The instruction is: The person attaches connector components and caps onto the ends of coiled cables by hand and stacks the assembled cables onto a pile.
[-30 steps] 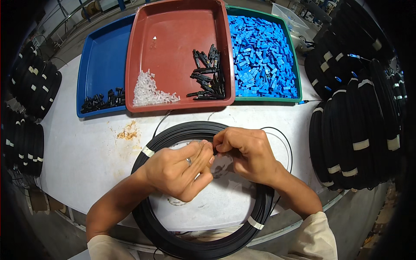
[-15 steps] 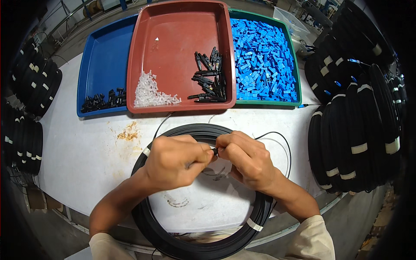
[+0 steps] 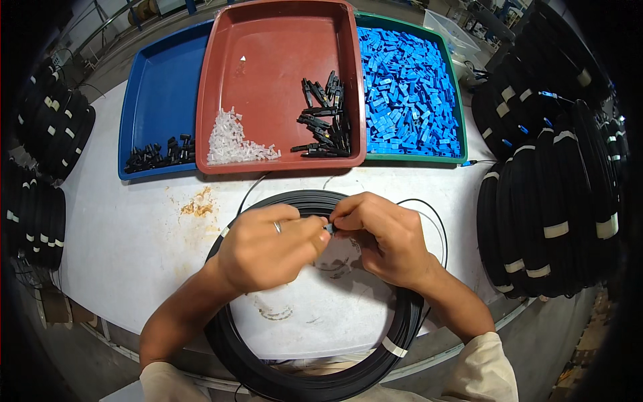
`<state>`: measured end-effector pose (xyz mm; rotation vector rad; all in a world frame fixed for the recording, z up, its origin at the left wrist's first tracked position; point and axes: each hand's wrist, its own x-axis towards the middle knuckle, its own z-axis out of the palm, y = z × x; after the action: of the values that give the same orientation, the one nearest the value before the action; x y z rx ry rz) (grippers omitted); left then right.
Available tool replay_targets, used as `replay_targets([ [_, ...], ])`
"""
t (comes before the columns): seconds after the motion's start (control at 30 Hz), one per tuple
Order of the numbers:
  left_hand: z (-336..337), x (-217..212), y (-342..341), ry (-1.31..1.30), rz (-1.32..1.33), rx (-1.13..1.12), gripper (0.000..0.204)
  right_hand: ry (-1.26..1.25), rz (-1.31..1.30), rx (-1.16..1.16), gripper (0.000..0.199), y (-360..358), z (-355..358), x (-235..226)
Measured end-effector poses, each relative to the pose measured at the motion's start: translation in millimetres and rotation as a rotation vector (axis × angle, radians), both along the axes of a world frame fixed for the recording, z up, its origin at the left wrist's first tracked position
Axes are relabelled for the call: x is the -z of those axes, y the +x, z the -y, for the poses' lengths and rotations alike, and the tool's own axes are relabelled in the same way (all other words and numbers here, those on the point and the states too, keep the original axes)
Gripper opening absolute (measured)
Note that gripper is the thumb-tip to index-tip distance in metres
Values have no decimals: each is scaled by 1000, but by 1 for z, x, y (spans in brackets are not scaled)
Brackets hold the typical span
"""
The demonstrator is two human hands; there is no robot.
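A small dark cable connector (image 3: 330, 229) is pinched between the fingertips of both my hands, above the far inner side of a coil of black cable (image 3: 228, 335). My left hand (image 3: 268, 248), with a ring on one finger, closes on it from the left. From the right, my right hand (image 3: 388, 238) grips it with thumb and fingers pressed together. Most of the connector is hidden by the fingers. The coil lies flat on the white table, its near side reaching past the table edge, with pale tape around it. A loose loop of cable (image 3: 445, 234) curves out on the right.
A red tray (image 3: 281, 67) holds clear plastic bits and black connector parts. Beside it stand a blue tray (image 3: 161, 87) with small black parts and a green tray (image 3: 462, 144) full of blue clips. Taped cable coils (image 3: 542, 221) are stacked at both sides of the white table (image 3: 134, 254).
My left hand has turned, bringing its ring into view, and its fingers have shifted over the connector. My right hand has tilted slightly up. Both hands remain over the coil.
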<state>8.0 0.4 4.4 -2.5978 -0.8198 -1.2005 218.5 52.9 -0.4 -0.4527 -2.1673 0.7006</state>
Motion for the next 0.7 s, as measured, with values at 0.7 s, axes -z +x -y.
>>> replay_targets([
  [0.7,4,1,9,139,-113,-60,25,77,35,31,37,3,9,-6],
])
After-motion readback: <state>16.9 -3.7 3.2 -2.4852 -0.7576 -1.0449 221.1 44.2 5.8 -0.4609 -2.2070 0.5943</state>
